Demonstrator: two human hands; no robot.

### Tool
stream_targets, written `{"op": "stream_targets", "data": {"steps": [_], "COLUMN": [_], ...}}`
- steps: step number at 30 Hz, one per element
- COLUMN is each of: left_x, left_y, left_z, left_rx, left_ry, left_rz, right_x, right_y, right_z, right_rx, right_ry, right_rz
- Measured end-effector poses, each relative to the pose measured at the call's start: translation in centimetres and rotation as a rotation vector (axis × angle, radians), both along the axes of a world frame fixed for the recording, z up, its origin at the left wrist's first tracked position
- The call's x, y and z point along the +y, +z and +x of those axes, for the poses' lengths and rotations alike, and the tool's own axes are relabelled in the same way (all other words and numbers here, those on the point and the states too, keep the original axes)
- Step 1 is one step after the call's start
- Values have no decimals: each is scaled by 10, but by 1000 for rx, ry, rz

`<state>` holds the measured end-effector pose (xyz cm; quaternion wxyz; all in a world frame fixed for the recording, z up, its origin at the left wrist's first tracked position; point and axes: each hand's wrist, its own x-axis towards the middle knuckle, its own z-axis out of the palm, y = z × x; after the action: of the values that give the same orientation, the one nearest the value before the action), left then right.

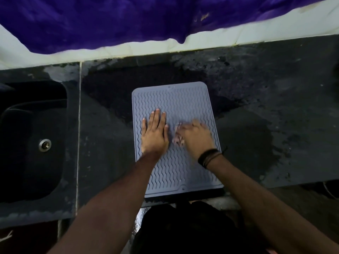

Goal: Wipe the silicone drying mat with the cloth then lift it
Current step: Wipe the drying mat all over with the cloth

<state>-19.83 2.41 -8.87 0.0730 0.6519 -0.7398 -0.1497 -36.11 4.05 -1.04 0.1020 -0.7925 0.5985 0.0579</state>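
**Wiping the mat, lift not yet begun**

Dark stone forms the bench, wet in patches, with a black sink set into it at the left and a purple fabric hanging over the pale wall behind; the grey silicone drying mat lies flat near the front, its near edge almost at the front edge of the bench.

The left hand presses flat on the mat, fingers straight, to keep it from sliding; the right hand is blurred, curled over a small pale cloth on the mat just beside the left hand.

For a good wipe I judge the strokes should follow the wavy ribs, far end to near end, with the left hand holding firm; the far half looks not yet reached.

Open bench lies to the right and behind the mat; the sink is well apart at the left; a lift may be easiest from the near corners.
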Motion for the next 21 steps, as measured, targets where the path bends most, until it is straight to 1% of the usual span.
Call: {"op": "stream_targets", "data": {"steps": [3, 5, 9, 11, 13, 17, 19, 21], "left_x": [-2, -4, -2, -2, -1, -2, -3, -3], "left_y": [-1, -1, -2, -3, -4, -6, -6, -6], "left_z": [-2, -3, -1, 0, 1, 1, 0, 0], "left_rx": [1, 13, 2, 5, 15, 27, 29, 34], "left_ry": [15, 26, 26, 21, 21, 22, 17, 14], "left_rz": [12, 17, 20, 22, 22, 9, 4, 3], "right_x": [-53, -91, -131, -134, -136, -141, -142, -147], "right_y": [14, 16, -2, -10, -11, -9, -10, -9], "right_z": [19, 35, 46, 31, 10, -28, -26, -2], "right_rx": [-104, -141, 37, 74, 103, 232, 218, 174], "right_ry": [-64, -67, 54, 107, 99, -86, -211, -321], "right_rz": [-167, -188, -38, -43, -54, -47, -40, -48]}}
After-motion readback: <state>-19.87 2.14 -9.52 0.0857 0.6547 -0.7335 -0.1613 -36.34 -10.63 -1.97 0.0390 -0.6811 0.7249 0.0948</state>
